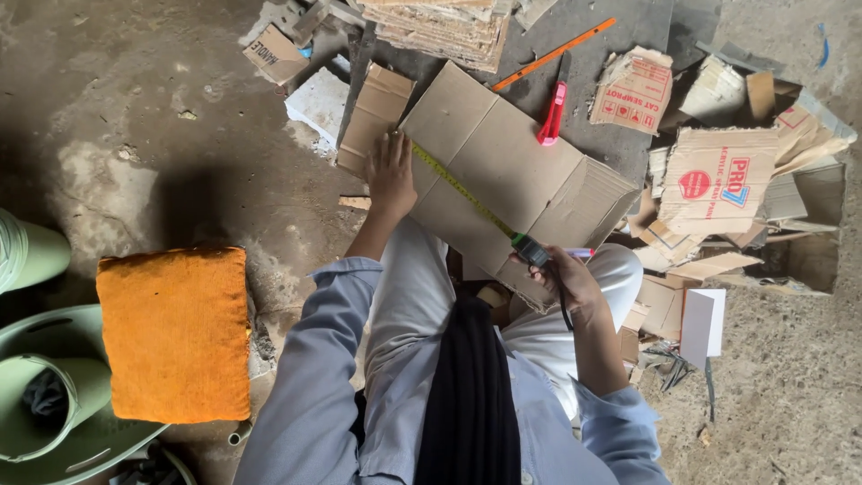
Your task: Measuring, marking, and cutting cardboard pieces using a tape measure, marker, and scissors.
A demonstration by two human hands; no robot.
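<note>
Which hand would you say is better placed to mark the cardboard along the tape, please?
Probably the right hand: it holds the tape measure case and a pen. The left hand pins the tape's end on the cardboard.

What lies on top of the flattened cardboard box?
A yellow tape measure stretched between left hand and right hand, plus a red utility knife. Whatever lies beneath stays hidden.
</note>
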